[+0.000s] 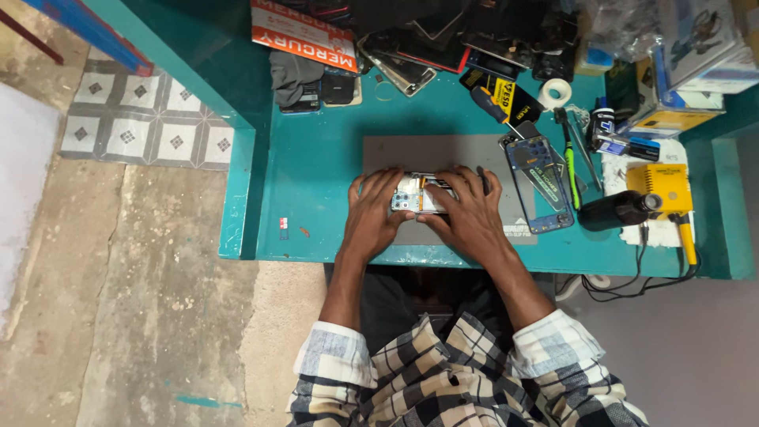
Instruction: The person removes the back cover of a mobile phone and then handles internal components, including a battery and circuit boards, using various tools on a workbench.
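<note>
Opened smartphone (421,194), its pale inner shielding and circuit parts facing up, lies flat on a grey rectangular work mat (387,154) that covers the middle of a teal painted bench (316,170). Both hands press onto it from the near side. Left hand (371,209) clasps the phone's left end, fingers curled over the top edge and thumb against the near edge. Right hand (466,209) covers the right half, fingers spread across the body and over its far edge, so that portion is hidden; whether anything small is pinched under these fingers cannot be told. The phone thus sits between the two palms, held down against the mat, its exposed middle showing in the gap between the thumbs.

Judged from this hold, the work goes best with even, light pressure at both ends, the device kept flat on the mat, and fingertips kept off the exposed circuitry.

Just right of the right hand lies a blue phone frame (541,182), beside it a green-handled tool (571,170). Farther right stand a black cylindrical bottle (617,212) and a yellow boxed device (660,186).
</note>
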